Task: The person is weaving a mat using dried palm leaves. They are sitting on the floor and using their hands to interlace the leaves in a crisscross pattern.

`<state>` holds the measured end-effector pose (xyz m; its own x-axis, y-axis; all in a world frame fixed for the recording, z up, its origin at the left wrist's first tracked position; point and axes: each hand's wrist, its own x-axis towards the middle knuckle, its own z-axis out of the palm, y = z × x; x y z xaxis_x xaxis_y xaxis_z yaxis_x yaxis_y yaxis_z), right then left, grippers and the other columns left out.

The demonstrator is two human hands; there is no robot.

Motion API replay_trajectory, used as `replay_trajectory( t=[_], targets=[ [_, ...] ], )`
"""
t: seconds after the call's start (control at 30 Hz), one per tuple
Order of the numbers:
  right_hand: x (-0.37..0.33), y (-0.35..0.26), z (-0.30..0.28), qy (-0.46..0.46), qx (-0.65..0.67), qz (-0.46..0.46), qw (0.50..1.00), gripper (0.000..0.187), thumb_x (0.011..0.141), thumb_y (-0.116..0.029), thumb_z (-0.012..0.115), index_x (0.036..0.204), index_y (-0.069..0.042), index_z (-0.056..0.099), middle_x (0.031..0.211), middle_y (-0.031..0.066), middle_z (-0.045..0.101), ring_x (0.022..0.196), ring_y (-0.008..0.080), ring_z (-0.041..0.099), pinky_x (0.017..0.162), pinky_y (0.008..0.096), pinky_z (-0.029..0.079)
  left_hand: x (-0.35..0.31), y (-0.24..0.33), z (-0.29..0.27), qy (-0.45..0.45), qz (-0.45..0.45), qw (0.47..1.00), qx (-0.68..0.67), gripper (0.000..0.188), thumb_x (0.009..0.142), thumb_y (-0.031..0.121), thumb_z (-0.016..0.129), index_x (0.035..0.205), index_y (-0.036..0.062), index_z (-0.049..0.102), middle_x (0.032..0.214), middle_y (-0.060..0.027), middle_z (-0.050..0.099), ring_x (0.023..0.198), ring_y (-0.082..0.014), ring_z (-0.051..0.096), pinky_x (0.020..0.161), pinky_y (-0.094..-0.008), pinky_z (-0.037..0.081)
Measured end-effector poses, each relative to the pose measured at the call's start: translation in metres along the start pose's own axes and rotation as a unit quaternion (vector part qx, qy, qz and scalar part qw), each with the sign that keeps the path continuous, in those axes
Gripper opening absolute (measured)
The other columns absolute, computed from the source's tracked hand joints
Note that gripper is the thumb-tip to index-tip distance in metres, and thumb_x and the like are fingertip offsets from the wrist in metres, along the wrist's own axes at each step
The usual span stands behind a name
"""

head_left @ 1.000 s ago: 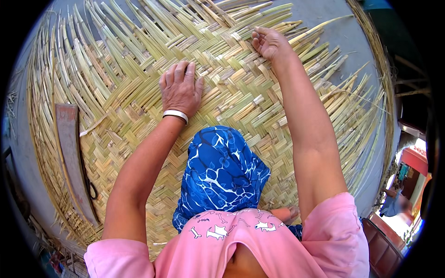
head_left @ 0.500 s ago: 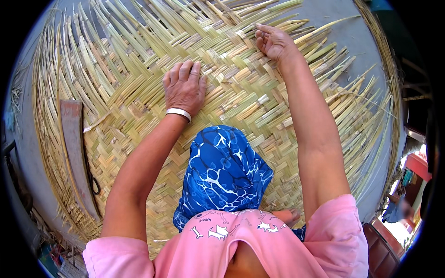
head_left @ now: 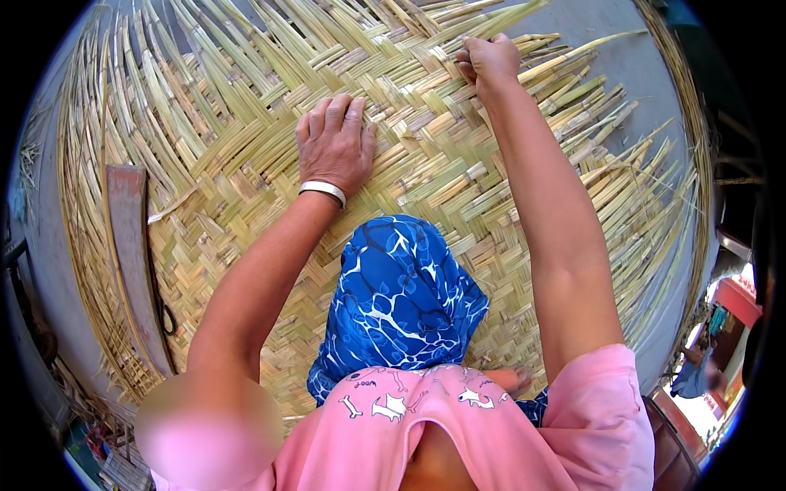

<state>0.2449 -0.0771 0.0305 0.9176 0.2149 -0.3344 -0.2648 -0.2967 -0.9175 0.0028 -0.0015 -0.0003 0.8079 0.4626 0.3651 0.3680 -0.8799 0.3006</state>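
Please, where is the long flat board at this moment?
In the head view, the board lies on the left part of the woven mat, left of the person's left forearm.

We wear a pink short-sleeved top (head_left: 348, 454), round-necked, with white bones and dog shapes (head_left: 389, 407) outlined darkly across its chest; its left sleeve is blurred. Blue cloth (head_left: 401, 303) with white veining and leaf shapes covers our leg. A whitish band (head_left: 323, 190) circles the left wrist.
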Motion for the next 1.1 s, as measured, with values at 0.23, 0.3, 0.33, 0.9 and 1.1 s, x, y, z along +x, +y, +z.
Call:
replay_trajectory(
  t=[0.23,0.3,0.33,0.9,1.1],
  targets=[
    [-0.012,-0.014,-0.002,-0.008,-0.067,0.015,0.998,0.019,0.084,-0.012,0.064,0.092,0.000,0.051,0.080,0.0111,0.062,0.063,0.0152,0.065,0.047,0.0261,0.049,0.000,0.000,-0.002,-0.014,0.005,0.999,0.035,0.043,0.085,0.030,0.055,0.123,0.0099,0.054,0.128,-0.0068,0.048,0.122,-0.0256,0.039,0.104,-0.0417,0.026],
    [-0.017,-0.017,-0.020,-0.030,-0.070,-0.017,0.997,0.020,0.084,-0.010,0.062,0.093,0.005,0.053,0.084,0.0161,0.066,0.065,0.0180,0.068,0.048,0.0287,0.051,0.000,0.002,0.000,-0.019,0.003,0.999,0.042,0.045,0.085,0.031,0.054,0.125,0.0102,0.053,0.129,-0.0066,0.047,0.124,-0.0254,0.038,0.105,-0.0416,0.025],
    [-0.020,-0.020,-0.036,-0.052,-0.126,-0.025,0.990,0.027,0.087,-0.015,0.061,0.103,0.005,0.054,0.091,0.0159,0.065,0.068,0.0173,0.068,0.053,0.0278,0.053,0.001,0.003,0.001,-0.024,0.002,0.999,0.044,0.045,0.086,0.031,0.054,0.126,0.0105,0.053,0.130,-0.0066,0.047,0.124,-0.0254,0.038,0.105,-0.0417,0.025],
    [-0.398,-0.019,-0.560,0.088,-0.380,0.214,0.896,0.041,0.087,-0.037,0.055,0.113,-0.005,0.054,0.089,0.0034,0.057,0.076,0.0130,0.058,0.065,0.0253,0.047,-0.002,-0.008,0.019,-0.082,0.025,0.978,0.191,0.049,0.093,0.040,0.037,0.135,0.0160,0.044,0.141,-0.0057,0.040,0.131,-0.0288,0.033,0.106,-0.0476,0.025],
    [-0.547,0.140,-0.620,0.263,0.023,0.304,0.915,0.037,0.086,-0.035,0.061,0.111,-0.009,0.053,0.094,0.0034,0.059,0.089,0.0137,0.057,0.075,0.0282,0.047,0.027,0.048,-0.036,-0.297,0.038,0.907,0.298,0.049,0.094,0.039,0.035,0.134,0.0133,0.045,0.139,-0.0125,0.042,0.125,-0.0336,0.042,0.103,-0.0438,0.034]
  ],
)
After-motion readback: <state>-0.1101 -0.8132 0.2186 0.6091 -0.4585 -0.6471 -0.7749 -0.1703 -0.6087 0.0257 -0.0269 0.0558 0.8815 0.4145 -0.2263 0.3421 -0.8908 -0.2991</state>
